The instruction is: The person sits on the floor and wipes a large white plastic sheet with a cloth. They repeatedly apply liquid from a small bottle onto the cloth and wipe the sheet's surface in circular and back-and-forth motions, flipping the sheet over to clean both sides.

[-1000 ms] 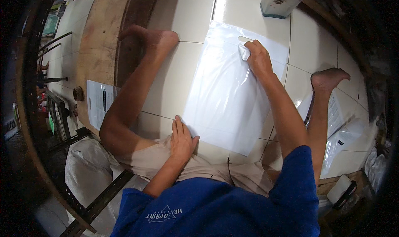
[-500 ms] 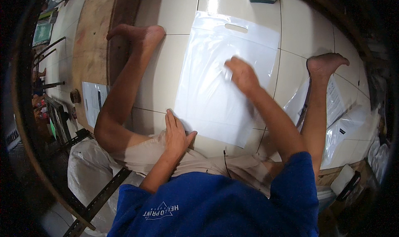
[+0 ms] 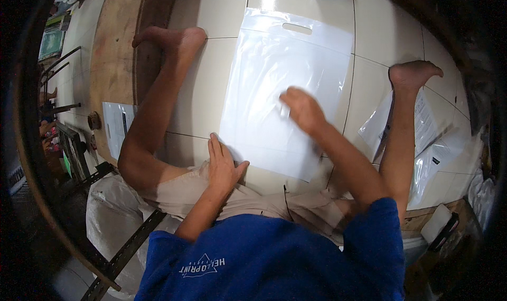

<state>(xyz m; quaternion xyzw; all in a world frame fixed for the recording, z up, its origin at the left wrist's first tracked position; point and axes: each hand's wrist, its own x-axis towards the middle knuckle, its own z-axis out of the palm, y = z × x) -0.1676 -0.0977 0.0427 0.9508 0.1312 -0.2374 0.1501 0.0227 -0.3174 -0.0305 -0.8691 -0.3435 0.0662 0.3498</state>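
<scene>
Plastic bag [image 3: 274, 95] flat on floor tiles between my legs. Left hand [image 3: 222, 166] presses its near corner, fingers spread. Right hand [image 3: 301, 108] blurred on its middle, loosely curled, grasping nothing. Risk: slick film creasing if the pinned corner slips.

- There is just one view, from a camera on the person's head.
- It looks almost straight down at the tiled floor [image 3: 211, 79], between the person's two spread legs.
- It sits close: the blue shirt [image 3: 274, 259] fills the bottom edge.
- The lens is very wide, so straight tile lines bend near the dark round rim.
</scene>
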